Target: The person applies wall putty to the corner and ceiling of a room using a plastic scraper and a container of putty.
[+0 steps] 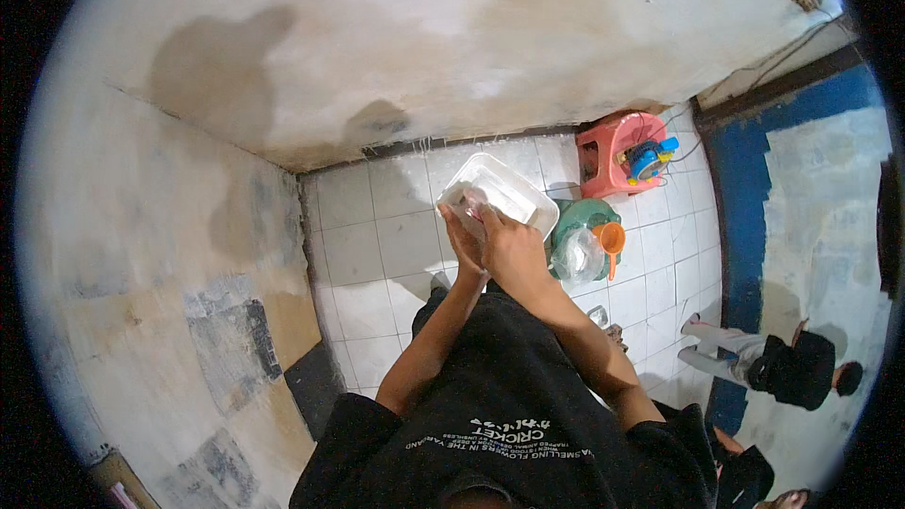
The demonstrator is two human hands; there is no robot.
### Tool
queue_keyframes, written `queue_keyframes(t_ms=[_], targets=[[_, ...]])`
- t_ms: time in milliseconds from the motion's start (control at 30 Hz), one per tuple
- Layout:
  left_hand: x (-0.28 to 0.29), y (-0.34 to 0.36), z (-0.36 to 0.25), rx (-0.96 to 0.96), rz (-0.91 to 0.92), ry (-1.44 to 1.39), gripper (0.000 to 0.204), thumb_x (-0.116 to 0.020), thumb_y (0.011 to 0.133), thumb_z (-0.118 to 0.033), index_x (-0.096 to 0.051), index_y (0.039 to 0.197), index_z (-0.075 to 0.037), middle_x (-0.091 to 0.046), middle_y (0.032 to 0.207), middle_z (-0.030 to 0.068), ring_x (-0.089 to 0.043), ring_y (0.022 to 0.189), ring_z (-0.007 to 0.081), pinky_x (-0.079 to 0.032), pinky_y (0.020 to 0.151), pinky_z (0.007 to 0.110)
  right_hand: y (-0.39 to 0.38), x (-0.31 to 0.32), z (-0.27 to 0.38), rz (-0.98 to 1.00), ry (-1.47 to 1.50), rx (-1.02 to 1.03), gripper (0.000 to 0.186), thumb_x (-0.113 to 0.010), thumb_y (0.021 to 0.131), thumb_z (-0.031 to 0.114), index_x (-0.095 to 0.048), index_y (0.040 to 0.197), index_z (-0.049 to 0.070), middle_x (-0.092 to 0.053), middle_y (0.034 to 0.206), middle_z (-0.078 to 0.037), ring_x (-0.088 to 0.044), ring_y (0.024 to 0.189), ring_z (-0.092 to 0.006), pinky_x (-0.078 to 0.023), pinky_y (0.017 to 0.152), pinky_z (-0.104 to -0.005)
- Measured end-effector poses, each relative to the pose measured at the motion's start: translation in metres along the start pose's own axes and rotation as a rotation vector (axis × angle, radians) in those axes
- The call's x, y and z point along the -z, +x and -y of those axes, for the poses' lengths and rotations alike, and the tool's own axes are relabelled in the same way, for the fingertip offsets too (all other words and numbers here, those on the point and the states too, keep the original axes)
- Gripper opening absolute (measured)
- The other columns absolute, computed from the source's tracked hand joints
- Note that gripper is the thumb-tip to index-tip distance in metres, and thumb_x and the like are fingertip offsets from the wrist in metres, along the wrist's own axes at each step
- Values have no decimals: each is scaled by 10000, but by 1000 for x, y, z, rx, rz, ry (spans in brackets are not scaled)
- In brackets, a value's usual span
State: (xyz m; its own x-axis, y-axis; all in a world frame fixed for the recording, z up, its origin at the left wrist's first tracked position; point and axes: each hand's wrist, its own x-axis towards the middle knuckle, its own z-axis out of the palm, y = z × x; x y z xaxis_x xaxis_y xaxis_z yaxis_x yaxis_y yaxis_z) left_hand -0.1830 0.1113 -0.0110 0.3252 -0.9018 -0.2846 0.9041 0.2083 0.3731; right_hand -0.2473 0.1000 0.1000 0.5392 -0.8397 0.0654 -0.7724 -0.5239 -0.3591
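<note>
My left hand (462, 243) and my right hand (515, 243) meet close together over the near left side of a white rectangular plastic tub (545, 212). Between their fingers is a small, shiny, see-through pinkish thing (474, 200) that looks like a plastic packet; its exact kind is too small to make out. My right hand's fingers close over it from the right, while the left hand is curled against its lower left side. The back of the right hand hides part of the grip. The tub's visible inside is white, and its near left part lies behind my hands.
Right of the tub stands a green round container (589, 214) with a clear plastic bag (578, 256) and an orange dipper (611, 238). Farther back, a pink stool (603, 146) carries a blue device (649, 162) with cables. Another person (797, 366) is at the right.
</note>
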Motion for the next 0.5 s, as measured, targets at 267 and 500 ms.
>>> queue_keyframes(t_ms=[267, 500], targets=[[-5, -15, -1, -152, 50, 265, 589, -300, 931, -541, -410, 1258, -64, -502, 1106, 60, -495, 1017, 185, -399, 899, 330, -5, -7, 20, -203, -240, 16, 348, -521, 786, 158, -527, 1081, -25, -609, 1014, -179, -630, 896, -267, -519, 697, -340], [15, -19, -4, -157, 22, 340, 638, -244, 928, -571, -405, 1256, -49, -488, 1147, 56, -486, 1035, 176, -393, 911, 325, -16, 9, 31, -202, -67, 13, 349, -558, 733, 139, -549, 1046, -13, -631, 932, -192, -635, 837, -302, -507, 720, -368]])
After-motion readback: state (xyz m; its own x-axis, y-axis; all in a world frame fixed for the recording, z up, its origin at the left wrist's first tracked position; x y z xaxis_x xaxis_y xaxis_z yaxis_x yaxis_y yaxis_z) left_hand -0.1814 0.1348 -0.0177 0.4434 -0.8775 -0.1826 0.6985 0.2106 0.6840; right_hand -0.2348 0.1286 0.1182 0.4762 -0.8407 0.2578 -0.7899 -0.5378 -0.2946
